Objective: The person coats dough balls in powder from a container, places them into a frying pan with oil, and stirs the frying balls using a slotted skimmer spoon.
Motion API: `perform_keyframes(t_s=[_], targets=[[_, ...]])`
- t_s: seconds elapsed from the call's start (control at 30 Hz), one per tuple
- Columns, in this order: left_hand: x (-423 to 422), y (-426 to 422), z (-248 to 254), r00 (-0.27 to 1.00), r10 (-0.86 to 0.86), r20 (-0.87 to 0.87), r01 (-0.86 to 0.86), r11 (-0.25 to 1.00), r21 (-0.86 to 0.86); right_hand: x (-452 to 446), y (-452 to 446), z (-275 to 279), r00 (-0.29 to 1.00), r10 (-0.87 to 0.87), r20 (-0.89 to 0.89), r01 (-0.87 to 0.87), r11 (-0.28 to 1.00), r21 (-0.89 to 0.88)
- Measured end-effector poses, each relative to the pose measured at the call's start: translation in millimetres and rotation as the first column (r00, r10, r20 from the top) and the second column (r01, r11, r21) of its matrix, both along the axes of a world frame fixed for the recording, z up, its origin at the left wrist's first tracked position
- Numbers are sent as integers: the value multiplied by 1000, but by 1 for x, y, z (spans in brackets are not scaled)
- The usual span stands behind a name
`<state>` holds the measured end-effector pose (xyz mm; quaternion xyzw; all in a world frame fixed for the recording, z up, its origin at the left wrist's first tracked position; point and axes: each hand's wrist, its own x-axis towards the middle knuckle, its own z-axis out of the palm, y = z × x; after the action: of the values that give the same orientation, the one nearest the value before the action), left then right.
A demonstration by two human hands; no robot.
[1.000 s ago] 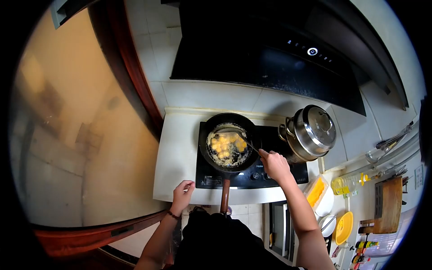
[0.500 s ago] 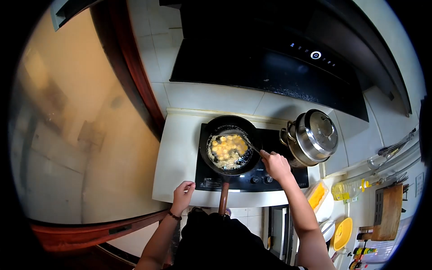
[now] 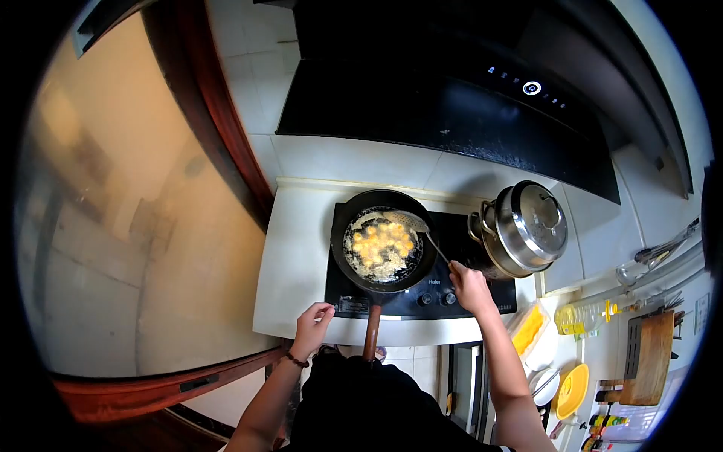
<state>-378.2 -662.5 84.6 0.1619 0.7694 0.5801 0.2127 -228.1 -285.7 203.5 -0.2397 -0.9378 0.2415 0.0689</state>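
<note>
A black pan (image 3: 341,260) with a brown handle (image 3: 373,331) sits on the black cooktop (image 3: 407,303). Yellow pieces (image 3: 382,242) lie in bubbling oil inside it. My right hand (image 3: 470,288) is closed round the handle of a perforated metal skimmer (image 3: 407,219), whose head is at the pan's upper right, by the rim. My left hand (image 3: 314,324) is at the counter's front edge, left of the pan handle, with its fingers curled together; whether anything small is between them is hidden.
A lidded steel pot (image 3: 527,226) stands right of the pan, under the black range hood (image 3: 452,113). Farther right are a tray of orange food (image 3: 529,330), an oil bottle (image 3: 578,318), a yellow basket (image 3: 572,391) and a wooden board (image 3: 649,358).
The skimmer has moved from among the yellow pieces towards the pan's upper right edge, and its head now shows. My right hand has shifted slightly right and down.
</note>
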Motion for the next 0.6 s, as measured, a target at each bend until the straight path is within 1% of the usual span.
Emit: perform_keyframes(t_s=[0.03,0.1,0.13,0.17,0.23,0.27,0.3,0.37,0.5,0.57,0.6], targets=[[0,0,0,1000,-7,8,7,1000,-13,2,-1,-3,1000,-4,1,4,1000,-3],[0,1,-1,1000,-18,16,18,999,-27,6,-3,-10,997,-74,-29,70,992,-110],[0,2,-4,1000,-25,9,25,1000,-18,8,-4,-12,992,-127,-14,123,977,-173],[0,3,-6,1000,-30,2,30,1000,-8,8,-6,-14,992,-129,-14,125,977,-173],[1,6,-10,999,-33,15,33,999,17,6,-15,-14,982,-188,-25,179,961,-213],[2,8,-12,999,-33,26,32,999,42,5,-18,-11,977,-211,24,211,948,-237],[3,10,-14,999,-34,26,33,999,42,5,-19,-12,977,-212,25,212,948,-238],[4,15,-18,995,-74,67,71,996,49,4,-19,-13,971,-237,37,238,926,-295],[13,25,-45,989,-117,94,113,992,47,0,-22,-25,970,-243,18,239,934,-265],[22,32,-57,942,-189,277,165,980,107,1,-22,-29,966,-259,6,247,912,-328],[25,36,-54,895,-233,381,196,971,135,0,-24,-28,966,-257,4,244,913,-328]])
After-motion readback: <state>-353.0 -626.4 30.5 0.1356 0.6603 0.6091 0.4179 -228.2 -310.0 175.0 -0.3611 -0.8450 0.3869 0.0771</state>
